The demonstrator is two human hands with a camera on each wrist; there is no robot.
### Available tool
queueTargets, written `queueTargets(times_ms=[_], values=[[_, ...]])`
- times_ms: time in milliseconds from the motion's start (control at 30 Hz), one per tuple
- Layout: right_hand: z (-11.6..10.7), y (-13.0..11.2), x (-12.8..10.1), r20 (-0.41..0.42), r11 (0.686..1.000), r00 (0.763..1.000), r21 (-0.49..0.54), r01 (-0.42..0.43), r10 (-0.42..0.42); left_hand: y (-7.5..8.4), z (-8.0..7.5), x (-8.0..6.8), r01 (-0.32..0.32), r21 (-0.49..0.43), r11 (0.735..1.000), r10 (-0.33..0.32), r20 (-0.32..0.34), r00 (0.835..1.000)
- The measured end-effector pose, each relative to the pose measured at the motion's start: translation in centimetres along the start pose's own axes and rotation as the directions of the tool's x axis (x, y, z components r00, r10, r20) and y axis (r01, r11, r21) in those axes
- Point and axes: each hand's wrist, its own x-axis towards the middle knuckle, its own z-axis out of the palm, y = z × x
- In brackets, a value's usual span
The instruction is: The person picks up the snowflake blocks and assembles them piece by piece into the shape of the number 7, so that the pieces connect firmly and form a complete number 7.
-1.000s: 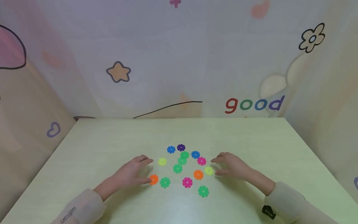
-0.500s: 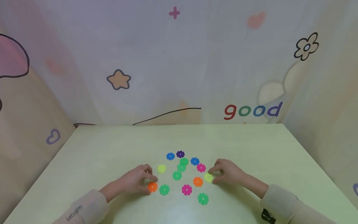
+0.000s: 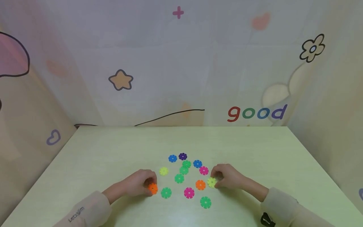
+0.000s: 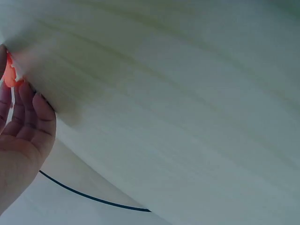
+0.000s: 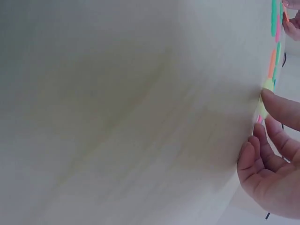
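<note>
Several flat snowflake-shaped plastic discs lie on a pale green table (image 3: 113, 148). My left hand (image 3: 141, 183) pinches an orange disc (image 3: 153, 188) at the left of the group; the left wrist view shows its orange edge (image 4: 9, 76) between my fingertips. My right hand (image 3: 227, 176) pinches a yellow-green disc (image 3: 211, 182) at the right of the group, seen edge-on as a yellow-green disc (image 5: 265, 96) in the right wrist view. Both discs are at the table's surface.
Between the hands lie a green disc (image 3: 166, 192), a pink disc (image 3: 189, 192), an orange disc (image 3: 200, 184), another green one (image 3: 205, 202), a yellow one (image 3: 163, 171), and blue, purple, pink and green ones behind. Patterned cloth walls (image 3: 181, 63) enclose the table on three sides.
Both hands moved inward from open, spread poses; the left closed its fingers on the orange disc, the right on the yellow-green disc. The head view tilted down slightly.
</note>
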Motion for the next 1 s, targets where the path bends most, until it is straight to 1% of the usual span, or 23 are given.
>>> queueTargets(times_ms=[133, 233, 367, 500, 633, 767, 867, 1000], values=[[0.0, -0.4, -0.1, 0.031, 0.996, 0.998, 0.077, -0.053, 0.050, 0.0, 0.0, 0.0, -0.027, -0.041, 0.999, 0.028, 0.022, 0.999], [-0.1, -0.6, -0.3, 0.048, 0.988, 0.997, 0.137, -0.071, 0.065, 0.0, 0.0, -0.1, -0.055, -0.082, 0.995, 0.056, 0.010, 0.998], [-0.1, -0.5, -0.6, 0.057, 0.978, 0.997, 0.198, -0.064, 0.054, 0.4, -0.1, -0.2, -0.083, -0.153, 0.985, 0.080, -0.030, 0.996], [-0.3, -0.8, -0.8, 0.048, 0.974, 0.998, 0.225, -0.042, 0.031, 1.2, -0.5, -0.2, -0.121, -0.184, 0.976, 0.105, -0.095, 0.990], [-0.9, -1.6, -0.9, 0.010, 0.971, 1.000, 0.239, -0.016, 0.014, 2.3, -1.0, -0.1, -0.139, -0.208, 0.968, 0.108, -0.155, 0.982], [-1.5, -2.6, -0.8, -0.045, 0.967, 0.999, 0.256, 0.002, 0.010, 3.4, -1.3, 0.2, -0.141, -0.273, 0.952, 0.084, -0.213, 0.973], [-2.0, -3.3, -0.8, -0.093, 0.966, 0.996, 0.257, 0.023, 0.001, 4.0, -1.4, 0.6, -0.166, -0.331, 0.929, 0.077, -0.265, 0.961], [-2.3, -4.2, -0.7, -0.156, 0.967, 0.988, 0.251, 0.048, -0.009, 4.8, -1.4, 1.0, -0.208, -0.377, 0.903, 0.080, -0.328, 0.941]])
